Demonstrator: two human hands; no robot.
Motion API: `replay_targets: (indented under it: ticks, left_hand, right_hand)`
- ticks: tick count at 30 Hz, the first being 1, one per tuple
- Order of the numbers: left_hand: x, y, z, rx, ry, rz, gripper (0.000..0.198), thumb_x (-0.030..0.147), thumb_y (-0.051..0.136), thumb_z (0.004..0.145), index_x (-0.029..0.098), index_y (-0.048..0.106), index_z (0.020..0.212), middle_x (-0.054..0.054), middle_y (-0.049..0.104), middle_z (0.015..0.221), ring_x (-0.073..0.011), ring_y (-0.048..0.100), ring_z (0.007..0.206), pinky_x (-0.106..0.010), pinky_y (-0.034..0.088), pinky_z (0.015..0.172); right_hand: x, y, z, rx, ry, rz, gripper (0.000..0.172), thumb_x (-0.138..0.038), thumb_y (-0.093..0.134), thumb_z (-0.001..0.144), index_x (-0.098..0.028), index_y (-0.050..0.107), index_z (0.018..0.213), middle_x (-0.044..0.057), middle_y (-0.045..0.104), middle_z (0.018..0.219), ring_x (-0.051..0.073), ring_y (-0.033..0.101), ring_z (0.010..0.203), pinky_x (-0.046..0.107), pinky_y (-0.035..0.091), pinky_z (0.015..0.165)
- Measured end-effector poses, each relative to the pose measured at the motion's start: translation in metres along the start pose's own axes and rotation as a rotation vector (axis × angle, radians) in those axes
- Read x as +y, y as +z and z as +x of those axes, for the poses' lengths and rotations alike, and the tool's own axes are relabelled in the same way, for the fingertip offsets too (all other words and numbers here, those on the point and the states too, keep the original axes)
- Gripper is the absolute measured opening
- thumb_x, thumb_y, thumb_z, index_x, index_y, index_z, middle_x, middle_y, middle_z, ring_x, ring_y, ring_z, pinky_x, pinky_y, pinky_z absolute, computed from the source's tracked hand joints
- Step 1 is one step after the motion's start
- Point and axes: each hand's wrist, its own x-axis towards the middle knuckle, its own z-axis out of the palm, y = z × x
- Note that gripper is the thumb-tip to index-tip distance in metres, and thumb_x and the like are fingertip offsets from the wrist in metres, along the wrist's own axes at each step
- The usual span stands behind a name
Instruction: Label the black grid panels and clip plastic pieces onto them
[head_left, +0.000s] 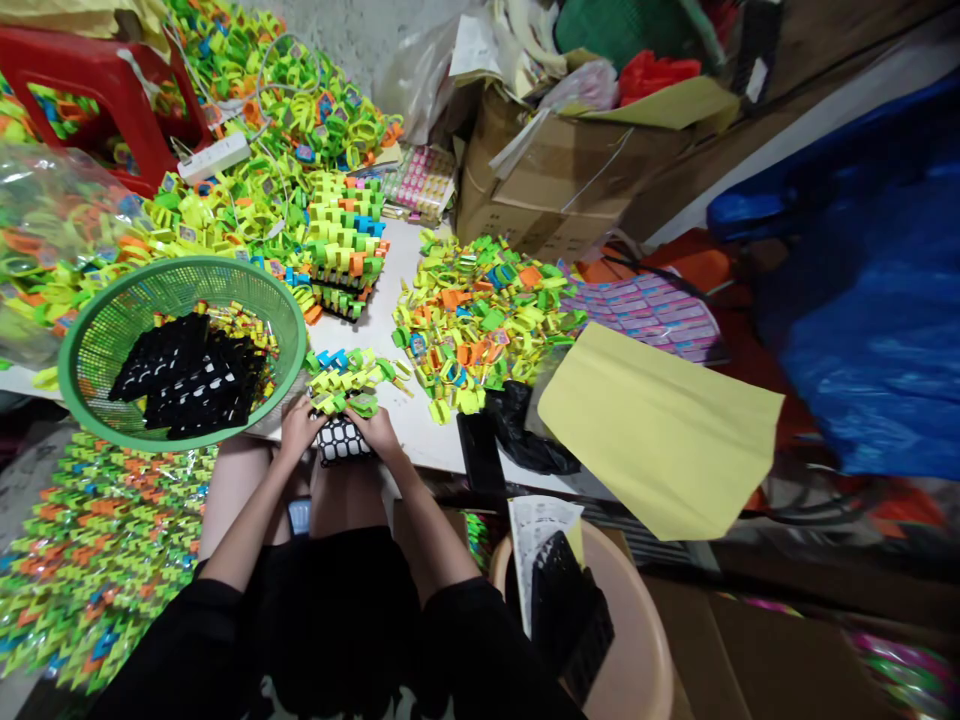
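Observation:
A black tray with white cells [341, 442] rests at the table's front edge, over the person's lap. Its far rows carry yellow, green and blue plastic toy watches [341, 375]. My left hand [300, 428] is closed on the tray's left side, fingers partly hidden. At the tray's right, my right hand [377, 432] has its fingers closed at a green toy watch [363, 404]; the fingertips are partly covered. Just beyond the right hand lies a loose pile of toy watches [480, 325].
On the left, a green basket [71, 370] holds black trays [199, 385] and small yellow-red pieces. Filled trays [346, 235] are stacked behind. A phone [481, 452], black plastic bag [525, 430] and yellow sheet [664, 430] lie rightward. Below is a pinkish tub [637, 620].

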Motion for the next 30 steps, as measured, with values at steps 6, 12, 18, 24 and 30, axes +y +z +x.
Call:
replay_targets:
  ticks: [6,12,18,24,30]
  left_hand:
    - [-0.001,0.001,-0.001,0.005,0.004,-0.001,0.024,0.030,0.067,0.080,0.020,0.071,0.101,-0.005,0.067,0.102,-0.0216,0.064,0.095,-0.027,0.049,0.084]
    - [-0.003,0.003,-0.001,-0.007,0.001,0.006,0.024,0.028,0.066,0.080,0.021,0.071,0.102,-0.005,0.066,0.099,-0.0219,0.063,0.094,-0.028,0.049,0.084]
    - [-0.006,0.004,-0.001,-0.015,0.000,0.002,0.027,0.028,0.066,0.080,0.020,0.070,0.106,-0.005,0.066,0.107,-0.0220,0.064,0.097,-0.028,0.049,0.084]
    - [-0.006,0.001,-0.001,0.003,0.037,-0.028,0.029,0.029,0.066,0.082,0.021,0.069,0.109,-0.006,0.066,0.113,-0.0219,0.063,0.101,-0.029,0.049,0.088]
    - [-0.001,0.000,-0.001,0.018,0.041,-0.012,0.027,0.030,0.066,0.081,0.019,0.070,0.105,-0.006,0.067,0.112,-0.0229,0.064,0.102,-0.030,0.049,0.090]
  right_hand:
    - [-0.012,-0.002,0.005,-0.064,-0.010,-0.172,0.023,-0.039,0.067,0.080,-0.017,0.073,0.082,0.009,0.075,0.085,0.024,0.071,0.085,0.034,0.054,0.083]
    - [-0.017,-0.001,0.013,-0.144,-0.004,-0.306,0.010,-0.027,0.068,0.080,-0.017,0.072,0.081,0.011,0.075,0.088,0.025,0.070,0.086,0.033,0.052,0.081]
    - [-0.022,0.002,0.020,-0.205,0.024,-0.412,0.010,-0.017,0.066,0.080,-0.015,0.072,0.088,0.015,0.074,0.095,0.028,0.069,0.091,0.035,0.051,0.084]
    - [-0.021,-0.005,0.010,-0.216,-0.043,-0.299,0.016,-0.018,0.057,0.086,-0.016,0.069,0.095,0.010,0.073,0.097,0.024,0.067,0.092,0.031,0.049,0.083]
    - [-0.003,-0.046,0.005,0.145,-0.060,-0.428,0.026,-0.023,0.044,0.092,-0.015,0.064,0.106,0.011,0.067,0.107,0.021,0.061,0.095,0.031,0.046,0.086]
